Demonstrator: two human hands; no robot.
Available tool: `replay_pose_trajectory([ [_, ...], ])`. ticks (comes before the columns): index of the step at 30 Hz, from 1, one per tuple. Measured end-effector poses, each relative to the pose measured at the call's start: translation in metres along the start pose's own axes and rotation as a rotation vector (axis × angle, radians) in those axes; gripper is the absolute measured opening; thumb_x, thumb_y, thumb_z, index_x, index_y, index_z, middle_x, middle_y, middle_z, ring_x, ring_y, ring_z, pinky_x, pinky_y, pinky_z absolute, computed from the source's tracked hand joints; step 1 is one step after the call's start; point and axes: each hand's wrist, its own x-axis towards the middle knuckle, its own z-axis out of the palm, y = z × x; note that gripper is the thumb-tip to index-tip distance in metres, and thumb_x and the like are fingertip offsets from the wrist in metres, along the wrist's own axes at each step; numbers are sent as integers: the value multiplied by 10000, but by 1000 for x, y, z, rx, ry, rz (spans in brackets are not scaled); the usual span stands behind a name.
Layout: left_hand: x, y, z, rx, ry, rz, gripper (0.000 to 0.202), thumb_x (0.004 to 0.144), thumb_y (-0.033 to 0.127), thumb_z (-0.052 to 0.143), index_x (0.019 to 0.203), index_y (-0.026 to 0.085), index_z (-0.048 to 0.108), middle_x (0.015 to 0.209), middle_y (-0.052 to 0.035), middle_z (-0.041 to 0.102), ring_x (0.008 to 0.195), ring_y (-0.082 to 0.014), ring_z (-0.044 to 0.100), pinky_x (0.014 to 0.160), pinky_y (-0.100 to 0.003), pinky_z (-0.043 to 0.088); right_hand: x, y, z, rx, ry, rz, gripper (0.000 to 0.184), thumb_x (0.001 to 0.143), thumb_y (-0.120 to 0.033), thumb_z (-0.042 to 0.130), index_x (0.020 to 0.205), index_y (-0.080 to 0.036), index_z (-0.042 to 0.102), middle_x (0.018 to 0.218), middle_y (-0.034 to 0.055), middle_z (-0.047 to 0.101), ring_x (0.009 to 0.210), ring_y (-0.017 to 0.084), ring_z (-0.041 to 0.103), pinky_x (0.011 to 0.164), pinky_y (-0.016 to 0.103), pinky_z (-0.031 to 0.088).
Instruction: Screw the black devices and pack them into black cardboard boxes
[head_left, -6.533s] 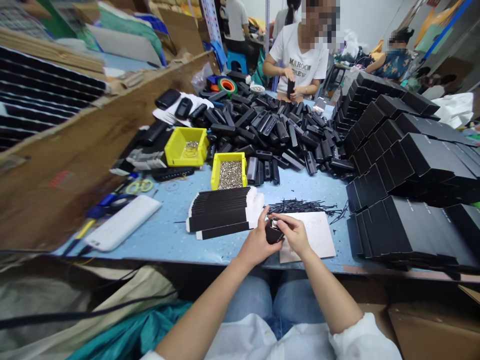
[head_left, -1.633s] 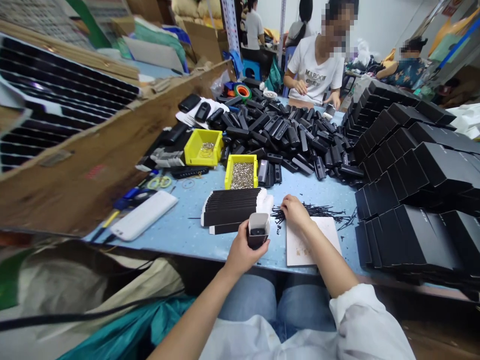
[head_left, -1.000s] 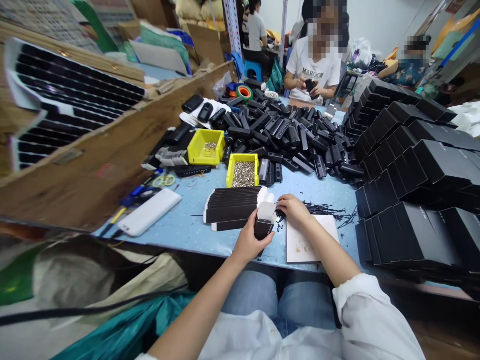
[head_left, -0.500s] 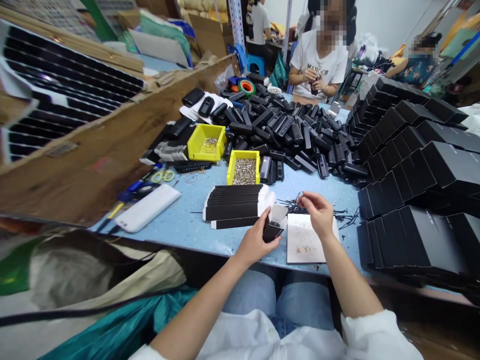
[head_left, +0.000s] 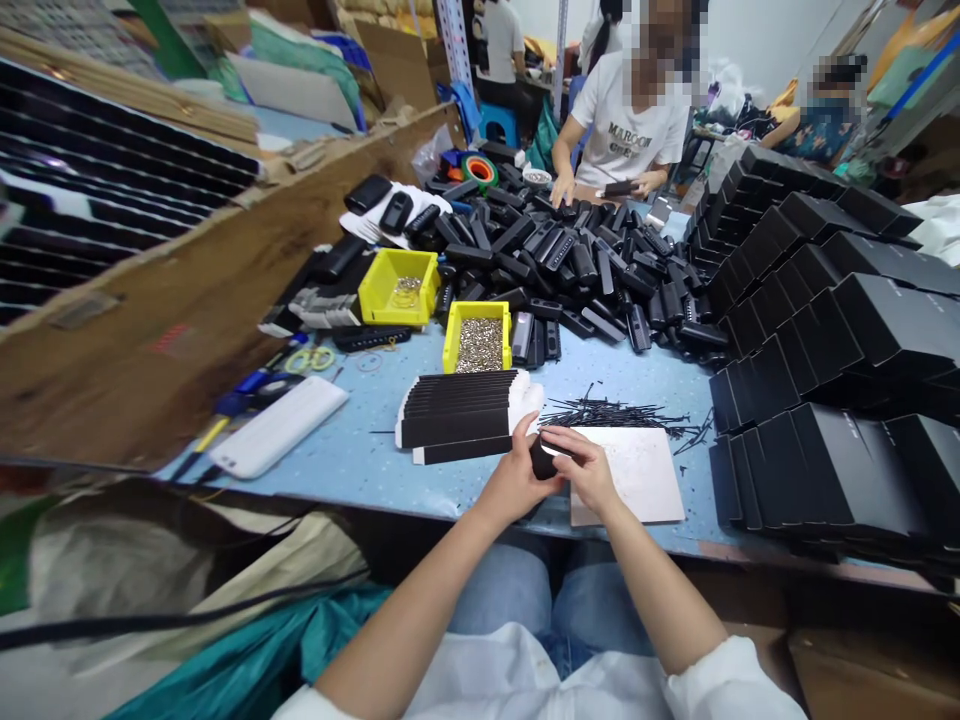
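A small black box with a white inside is gripped by my left hand just above the table's front edge. My right hand is closed over the box's top, fingers on its open end; whether anything small is between those fingers is hidden. Below my right hand lies a white board. Beyond the board spreads a heap of thin black strips that look like cable ties. Left of my hands lies a fanned stack of flat black boxes.
Two yellow bins hold small metal parts. Behind them piles a mass of black devices. Stacked black boxes wall the right side. A white power-bank-like object lies left. A co-worker sits opposite.
My right hand has come left and down from the black strips onto the box top. The co-worker opposite has lowered their hands to the pile. The view has shifted slightly.
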Motion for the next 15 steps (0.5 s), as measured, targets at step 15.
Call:
replay_pose_trajectory([
  [15, 12, 21, -13, -320, 24, 97, 715, 903, 406, 492, 1504, 267, 132, 1493, -137, 297, 1359, -269, 352, 1097, -473, 319, -101, -42, -37, -705, 343, -214, 829, 754, -492, 517, 1488, -172, 301, 1394, 67, 234, 1330, -50, 319, 1162, 47, 410],
])
